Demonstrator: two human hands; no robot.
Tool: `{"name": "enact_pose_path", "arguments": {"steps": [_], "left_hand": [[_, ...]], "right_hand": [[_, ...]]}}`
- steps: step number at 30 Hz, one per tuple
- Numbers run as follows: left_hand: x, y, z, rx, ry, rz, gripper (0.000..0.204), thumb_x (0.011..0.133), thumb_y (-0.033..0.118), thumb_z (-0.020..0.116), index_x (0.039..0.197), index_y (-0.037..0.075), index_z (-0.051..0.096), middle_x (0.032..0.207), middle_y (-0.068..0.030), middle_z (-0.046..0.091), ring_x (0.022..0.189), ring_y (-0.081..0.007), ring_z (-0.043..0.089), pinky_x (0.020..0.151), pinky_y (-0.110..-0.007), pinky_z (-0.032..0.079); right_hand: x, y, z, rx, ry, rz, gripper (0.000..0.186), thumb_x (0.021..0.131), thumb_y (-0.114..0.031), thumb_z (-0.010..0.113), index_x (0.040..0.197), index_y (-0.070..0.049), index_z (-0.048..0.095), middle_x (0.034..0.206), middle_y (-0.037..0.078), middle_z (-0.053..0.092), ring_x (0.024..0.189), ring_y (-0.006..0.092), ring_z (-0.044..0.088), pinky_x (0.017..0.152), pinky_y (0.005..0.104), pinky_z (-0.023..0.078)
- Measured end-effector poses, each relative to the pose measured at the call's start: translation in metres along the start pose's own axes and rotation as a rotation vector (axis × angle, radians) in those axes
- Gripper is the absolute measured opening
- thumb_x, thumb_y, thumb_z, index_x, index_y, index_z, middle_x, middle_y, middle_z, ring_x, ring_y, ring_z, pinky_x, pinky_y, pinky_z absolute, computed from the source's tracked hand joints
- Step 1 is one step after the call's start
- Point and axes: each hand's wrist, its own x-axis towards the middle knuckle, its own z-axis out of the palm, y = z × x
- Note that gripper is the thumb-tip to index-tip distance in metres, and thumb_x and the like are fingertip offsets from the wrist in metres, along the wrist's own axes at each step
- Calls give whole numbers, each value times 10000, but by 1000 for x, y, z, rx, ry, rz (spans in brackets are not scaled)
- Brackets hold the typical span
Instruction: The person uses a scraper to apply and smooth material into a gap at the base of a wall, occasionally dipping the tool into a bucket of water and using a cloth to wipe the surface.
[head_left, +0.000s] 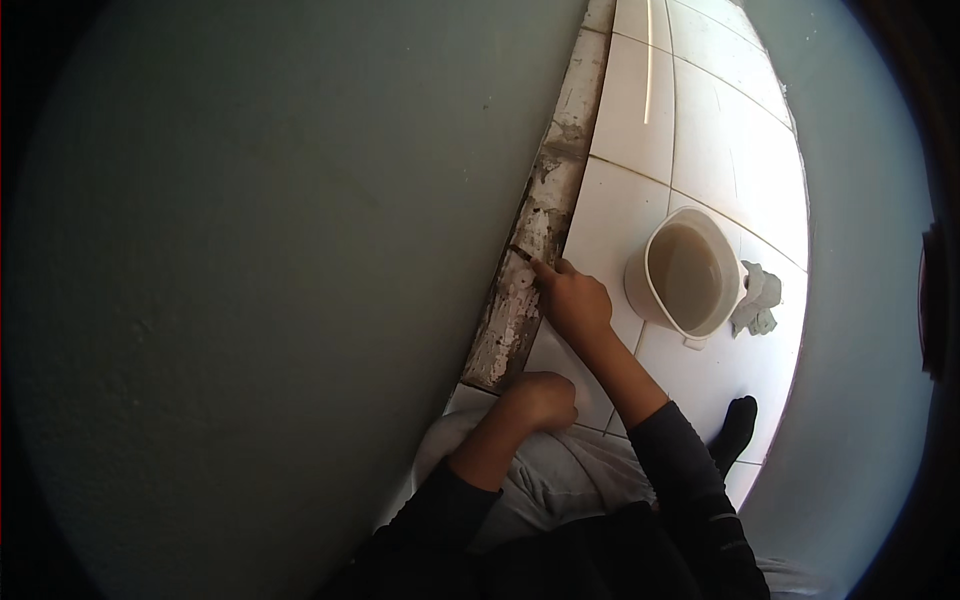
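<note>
My right hand [575, 300] grips a small dark blade-like tool [520, 253], its tip on the rough, patchy strip [545, 178] that runs along the foot of the grey-green wall. The strip is mottled white and dark brown and has no tile on it. My left hand [540, 398] is curled low on the white tiles near my knee, below the strip's near end; whether anything is inside its fingers is hidden. To the right of my right hand stands a white plastic tub [645, 285] with cloudy liquid in it.
A crumpled grey cloth [757, 310] lies beside the tub on the tiled floor [620, 200]. My black-socked foot [735, 430] is at lower right. Walls rise close on both sides, the grey-green one [300, 250] at left and a paler one [860, 250] at right.
</note>
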Motion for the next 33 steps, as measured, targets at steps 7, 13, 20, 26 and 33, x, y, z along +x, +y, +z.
{"name": "enact_pose_path", "arguments": {"steps": [7,13,20,26,33], "left_hand": [[-4,-4,-1,7,44,-28,313,737,237,504,797,-38,641,829,-218,613,811,-336,603,782,-398,458],[3,-1,2,11,15,0,311,736,239,504,796,-33,643,836,-221,612,818,-337,603,785,-400,457],[4,0,1,38,20,5,311,736,243,508,808,-29,641,863,-207,615,832,-329,601,787,-402,454],[-2,4,-3,26,15,-19,304,738,241,509,805,-23,645,849,-199,618,820,-324,605,780,-402,457],[-1,0,-2,10,-1,-62,304,744,238,504,806,-24,644,853,-197,620,824,-318,605,782,-399,459]], "right_hand": [[-16,-11,8,39,65,-50,313,761,-102,504,1062,-149,578,823,108,584,606,288,614,523,385,503],[-2,2,4,-5,53,-6,334,755,-70,485,1069,-146,570,834,121,584,632,292,618,539,392,503],[-1,2,4,6,96,-21,280,786,-166,523,1056,-179,594,788,85,592,588,281,612,489,389,492],[-19,-5,12,16,101,-66,265,786,-135,497,1028,-184,593,796,86,586,564,280,605,462,395,477],[-32,-16,16,77,17,-73,365,748,-106,516,1103,-181,554,843,104,582,596,280,617,507,379,508]]}}
